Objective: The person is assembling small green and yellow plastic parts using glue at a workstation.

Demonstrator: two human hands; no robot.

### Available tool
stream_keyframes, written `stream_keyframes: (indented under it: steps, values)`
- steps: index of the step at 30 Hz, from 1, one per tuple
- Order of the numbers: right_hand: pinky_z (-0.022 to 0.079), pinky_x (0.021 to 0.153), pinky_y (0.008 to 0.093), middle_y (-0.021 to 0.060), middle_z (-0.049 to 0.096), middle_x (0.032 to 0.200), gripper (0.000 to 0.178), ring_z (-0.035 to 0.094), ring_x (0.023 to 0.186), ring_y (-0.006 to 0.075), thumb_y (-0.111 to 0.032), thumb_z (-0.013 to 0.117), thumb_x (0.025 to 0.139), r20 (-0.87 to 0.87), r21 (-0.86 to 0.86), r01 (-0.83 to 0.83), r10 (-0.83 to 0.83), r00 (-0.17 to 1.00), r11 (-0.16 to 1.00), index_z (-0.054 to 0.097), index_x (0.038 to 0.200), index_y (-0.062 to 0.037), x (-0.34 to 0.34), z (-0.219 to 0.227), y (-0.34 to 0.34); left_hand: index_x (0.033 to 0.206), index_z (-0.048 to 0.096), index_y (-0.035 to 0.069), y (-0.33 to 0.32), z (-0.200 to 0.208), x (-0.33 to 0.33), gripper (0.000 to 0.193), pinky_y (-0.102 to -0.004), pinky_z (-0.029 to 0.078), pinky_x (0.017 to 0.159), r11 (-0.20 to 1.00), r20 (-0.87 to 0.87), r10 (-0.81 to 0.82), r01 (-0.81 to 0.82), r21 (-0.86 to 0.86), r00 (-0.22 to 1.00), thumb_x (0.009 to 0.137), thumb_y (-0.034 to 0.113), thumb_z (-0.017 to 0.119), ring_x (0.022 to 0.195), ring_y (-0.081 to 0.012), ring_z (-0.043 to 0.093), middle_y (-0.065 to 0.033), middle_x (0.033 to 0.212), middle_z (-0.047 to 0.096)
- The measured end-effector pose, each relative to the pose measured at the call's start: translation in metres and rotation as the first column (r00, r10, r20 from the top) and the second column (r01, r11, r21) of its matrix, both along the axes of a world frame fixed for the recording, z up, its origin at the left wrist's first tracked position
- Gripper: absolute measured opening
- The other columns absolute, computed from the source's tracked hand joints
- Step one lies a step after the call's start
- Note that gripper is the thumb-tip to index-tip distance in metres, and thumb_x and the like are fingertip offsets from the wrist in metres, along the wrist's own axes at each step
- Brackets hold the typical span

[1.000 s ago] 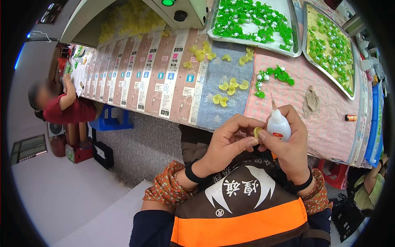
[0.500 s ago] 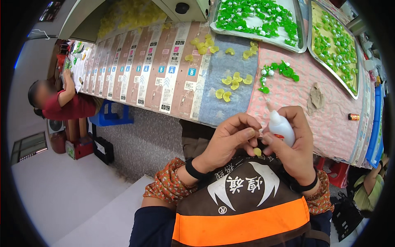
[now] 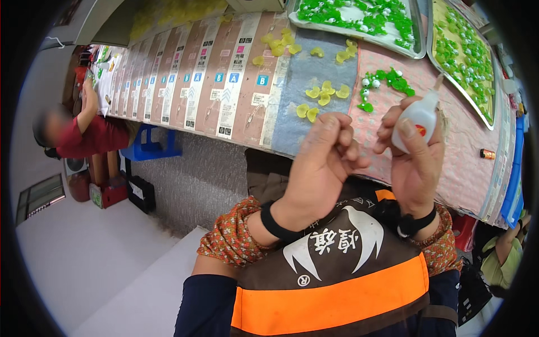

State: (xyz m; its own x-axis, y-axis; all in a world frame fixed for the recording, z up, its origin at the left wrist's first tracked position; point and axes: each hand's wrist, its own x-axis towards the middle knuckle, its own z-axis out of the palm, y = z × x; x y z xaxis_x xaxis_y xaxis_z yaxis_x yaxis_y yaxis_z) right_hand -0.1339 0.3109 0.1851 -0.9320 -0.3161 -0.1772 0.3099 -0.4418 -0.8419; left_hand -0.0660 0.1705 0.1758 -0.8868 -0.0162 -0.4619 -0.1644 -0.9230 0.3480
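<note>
My right hand (image 3: 420, 151) is wrapped round a small white squeeze bottle (image 3: 416, 124) with a red mark and a thin nozzle, which points up and away from me. Left of it, my left hand (image 3: 324, 165) is raised at the table's near edge with its fingers curled in; whatever lies between them is hidden. On the blue cloth (image 3: 303, 62) beyond the left hand lie several yellow cup-shaped pieces (image 3: 324, 92). A small group of green pieces with white balls (image 3: 387, 81) rests on the pink cloth (image 3: 368, 126).
Two metal trays of green pieces with white balls stand at the back, one white-lined (image 3: 359, 19), one yellowish (image 3: 463, 62). A small dark bottle (image 3: 487, 154) lies at the right. Another person in a red shirt (image 3: 92, 137) works at the far left, beside a blue stool (image 3: 150, 145).
Both hands have lifted up and away from my lap, and the bottle has moved right and farther off. The small yellow piece below the left fingers is out of sight now.
</note>
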Motion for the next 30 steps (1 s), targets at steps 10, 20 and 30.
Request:
stream_keyframes:
  steps: [10,20,30]
  values:
    - [0.053,0.061,0.0261,0.0107,0.067,0.096,0.038,0.065,0.077,0.0155,-0.017,0.069,0.091,0.047,0.214,-0.065,0.056,0.997,0.975,0.055,0.122,-0.0013,-0.002,-0.020,0.035,0.086,0.059,0.005,-0.092,-0.026,0.072,0.038,-0.0220,0.048,0.060,0.651,0.158,-0.281,0.309,-0.693,0.947,0.108,0.033,0.044,0.064,-0.0107,0.054,-0.0018,0.074,0.056]
    - [0.052,0.066,0.0270,0.0124,0.065,0.103,0.039,0.064,0.084,0.0167,-0.014,0.066,0.093,0.021,0.151,-0.080,0.078,0.997,0.985,0.054,0.127,0.0004,0.001,-0.041,0.060,0.109,0.074,0.016,-0.080,-0.096,0.094,0.023,-0.0404,0.047,0.086,-0.291,0.269,-0.497,0.133,-0.947,0.825,0.098,0.030,0.059,0.090,-0.0301,0.062,-0.0100,0.092,0.070]
    - [0.052,0.074,0.0261,0.0122,0.065,0.110,0.041,0.065,0.091,0.0180,-0.012,0.064,0.095,-0.057,0.139,-0.141,0.151,0.987,0.980,0.052,0.132,0.0009,-0.007,-0.059,0.082,0.097,0.071,0.010,-0.064,-0.111,0.115,0.033,-0.0459,0.051,0.082,-0.298,0.348,-0.611,0.200,-0.933,0.711,0.100,0.038,0.053,0.085,-0.0343,0.066,-0.0122,0.086,0.071]
